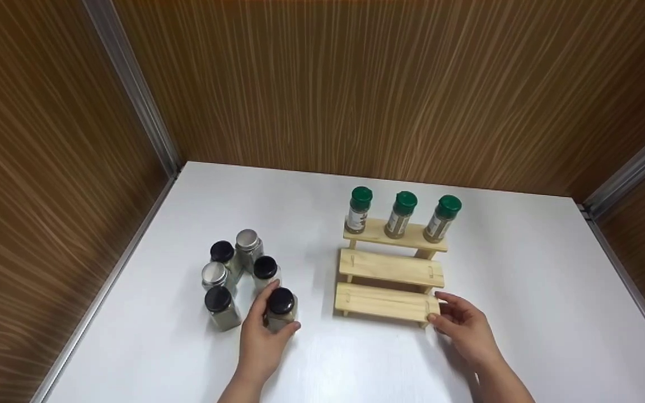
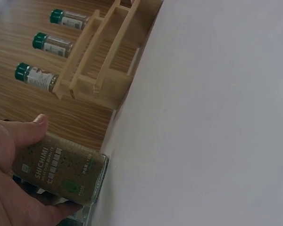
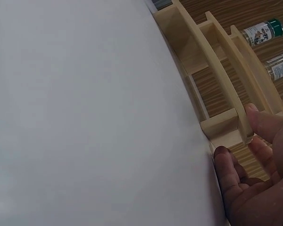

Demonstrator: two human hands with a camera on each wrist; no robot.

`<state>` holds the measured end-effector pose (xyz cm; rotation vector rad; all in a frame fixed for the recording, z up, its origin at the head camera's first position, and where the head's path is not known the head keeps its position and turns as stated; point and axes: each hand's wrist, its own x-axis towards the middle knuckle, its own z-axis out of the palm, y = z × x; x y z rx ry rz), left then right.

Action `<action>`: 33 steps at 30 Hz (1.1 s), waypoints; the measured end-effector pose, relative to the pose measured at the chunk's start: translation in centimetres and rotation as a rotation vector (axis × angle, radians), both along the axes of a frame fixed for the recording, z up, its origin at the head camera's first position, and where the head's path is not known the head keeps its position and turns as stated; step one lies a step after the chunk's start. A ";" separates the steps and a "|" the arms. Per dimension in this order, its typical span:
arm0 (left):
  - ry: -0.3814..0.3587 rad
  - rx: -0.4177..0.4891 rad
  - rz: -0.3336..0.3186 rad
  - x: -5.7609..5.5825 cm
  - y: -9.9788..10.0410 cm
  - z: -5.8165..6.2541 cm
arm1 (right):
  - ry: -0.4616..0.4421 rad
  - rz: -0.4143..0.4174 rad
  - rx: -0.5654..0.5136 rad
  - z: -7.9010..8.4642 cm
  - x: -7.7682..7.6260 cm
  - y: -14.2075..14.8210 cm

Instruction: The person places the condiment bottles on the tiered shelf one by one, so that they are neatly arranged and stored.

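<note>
My left hand holds a square glass spice jar with a black lid, thumb on one side and fingers on the other. Its brown label, reading SHICHIMI, faces the left wrist view. Whether the jar touches the table I cannot tell. At the right end of the lowest step of a three-tier wooden rack, my right hand grips the wood, thumb on the step's edge. Three green-capped spice bottles stand on the rack's top step; the two lower steps carry no bottles.
Left of the held jar, several similar jars stand close together: one black-lidded jar right beside my fingers, others with black or silver lids. All stand on a white table. Wood-grain panels enclose the back and sides.
</note>
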<state>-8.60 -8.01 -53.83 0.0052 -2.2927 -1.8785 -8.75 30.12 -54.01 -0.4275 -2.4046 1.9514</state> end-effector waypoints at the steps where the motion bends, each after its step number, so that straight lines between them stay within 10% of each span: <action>1: 0.001 -0.002 -0.007 0.0 0.0 0.0 | -0.002 0.000 0.001 0.0 0.0 0.0; 13: -0.037 0.081 -0.119 -0.2 0.8 2.7 | -0.013 0.001 -0.011 0.2 0.1 0.0; 33: 0.093 0.089 -0.140 -4.2 5.1 7.1 | -0.033 -0.013 -0.006 0.0 0.1 0.0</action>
